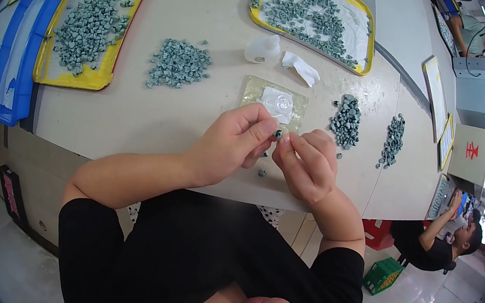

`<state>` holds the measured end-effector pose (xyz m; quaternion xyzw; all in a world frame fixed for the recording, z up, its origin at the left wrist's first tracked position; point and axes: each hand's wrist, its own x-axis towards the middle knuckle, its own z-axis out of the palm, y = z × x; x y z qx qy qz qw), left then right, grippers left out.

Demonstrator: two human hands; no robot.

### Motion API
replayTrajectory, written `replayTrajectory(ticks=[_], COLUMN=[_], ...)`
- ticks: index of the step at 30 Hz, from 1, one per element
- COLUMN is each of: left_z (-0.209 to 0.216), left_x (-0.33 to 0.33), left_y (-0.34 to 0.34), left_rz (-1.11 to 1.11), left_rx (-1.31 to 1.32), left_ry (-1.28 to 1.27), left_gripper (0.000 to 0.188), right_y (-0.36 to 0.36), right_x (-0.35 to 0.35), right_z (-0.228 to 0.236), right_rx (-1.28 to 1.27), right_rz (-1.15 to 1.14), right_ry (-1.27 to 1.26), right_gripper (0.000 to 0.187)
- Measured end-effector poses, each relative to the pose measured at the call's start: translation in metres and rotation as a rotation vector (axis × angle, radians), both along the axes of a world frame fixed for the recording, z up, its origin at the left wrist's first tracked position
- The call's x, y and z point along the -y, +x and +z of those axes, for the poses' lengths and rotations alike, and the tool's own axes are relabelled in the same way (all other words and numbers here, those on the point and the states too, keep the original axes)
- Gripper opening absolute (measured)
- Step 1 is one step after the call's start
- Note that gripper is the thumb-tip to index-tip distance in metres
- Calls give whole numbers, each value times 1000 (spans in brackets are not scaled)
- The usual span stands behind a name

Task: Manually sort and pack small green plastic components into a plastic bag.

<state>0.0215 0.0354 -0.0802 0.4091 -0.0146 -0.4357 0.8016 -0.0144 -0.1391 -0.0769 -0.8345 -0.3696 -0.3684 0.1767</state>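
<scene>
left hand (237, 142) and right hand (308, 163) together, fingertips pinching one small grey piece (279, 134) between them | glass plate (275, 102) just beyond | loose pile (346, 121) nearer the right hand

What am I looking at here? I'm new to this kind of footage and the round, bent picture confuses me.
The picture comes from a wide fisheye camera worn on a person's head, looking down, which is why straight edges curve. The left hand and right hand meet over a pale table, pinching a small grey-green piece between their fingertips. Loose heaps of the same pieces lie on the table, with more in two yellow trays. Just beyond the hands lies a clear square plate, and farther off a small white bottle. Other people work at the right edge.
</scene>
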Motion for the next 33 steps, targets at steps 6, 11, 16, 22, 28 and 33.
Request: replayTrajectory(ticks=[6, 11, 16, 22, 28, 33], left_z=[2, 3, -2, -3, -1, 9], left_x=[1, 2, 2, 7, 11, 15], left_y=[-7, -16, -19, -19, -20, -18], left_rz=[68, 186, 351, 350, 321, 263], left_rx=[190, 381, 729, 752, 764, 629], left_ry=[-4, 49, 210, 251, 305, 222], left_gripper=[19, 16, 13, 11, 13, 16], right_y=[-1, -4, -6, -6, -10, -11], right_x=[2, -4, -9, -9, -4, -1], right_z=[7, 10, 14, 6, 5, 14], right_rx=[-66, -166, -347, -287, -329, -364], right_rz=[21, 39, 31, 0, -15, -86], right_ry=[40, 201, 359, 388, 408, 473], right_gripper=[22, 24, 27, 24, 23, 22])
